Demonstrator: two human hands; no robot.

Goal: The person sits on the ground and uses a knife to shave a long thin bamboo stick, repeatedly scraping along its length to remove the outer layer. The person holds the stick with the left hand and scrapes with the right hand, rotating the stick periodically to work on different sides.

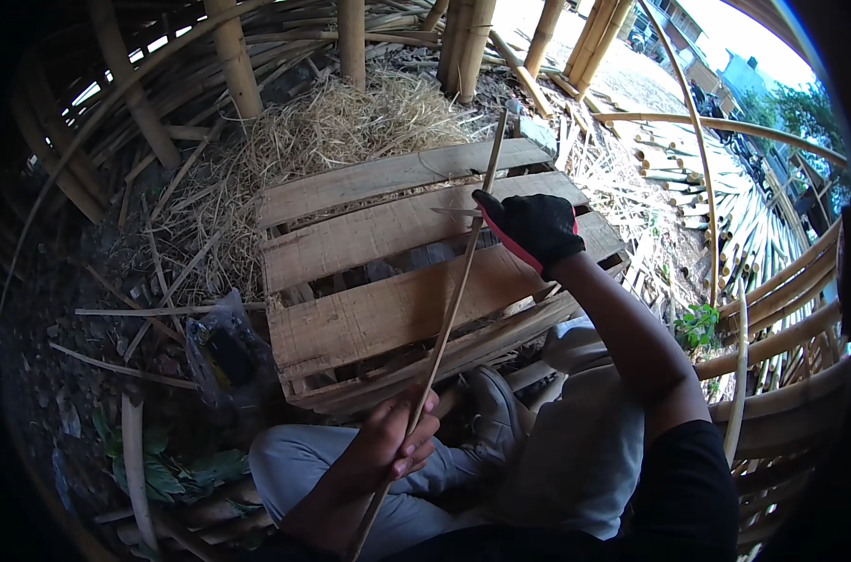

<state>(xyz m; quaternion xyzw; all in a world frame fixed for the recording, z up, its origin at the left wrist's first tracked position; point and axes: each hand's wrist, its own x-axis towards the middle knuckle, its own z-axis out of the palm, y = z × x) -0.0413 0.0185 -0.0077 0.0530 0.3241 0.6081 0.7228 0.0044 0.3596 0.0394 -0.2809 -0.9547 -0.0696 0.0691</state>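
A long thin bamboo strip [453, 304] runs slantwise from my lap up across a slatted wooden crate [378, 314]. My bare left hand [399, 438] is closed round its lower part, just above my knee. My right hand [530, 229], in a black and red glove, is closed near the strip's upper part, over the crate's right side. A thin knife blade [453, 213] sticks out leftward from the glove and crosses the strip. The knife's handle is hidden inside the glove. Whether the blade cuts into the strip I cannot tell.
A heap of dry shavings [350, 122] lies behind the crate. A clear plastic bag [224, 351] with a dark object rests to its left. Upright bamboo poles [352, 42] stand at the back, and many cut bamboo lengths [725, 211] are spread at the right.
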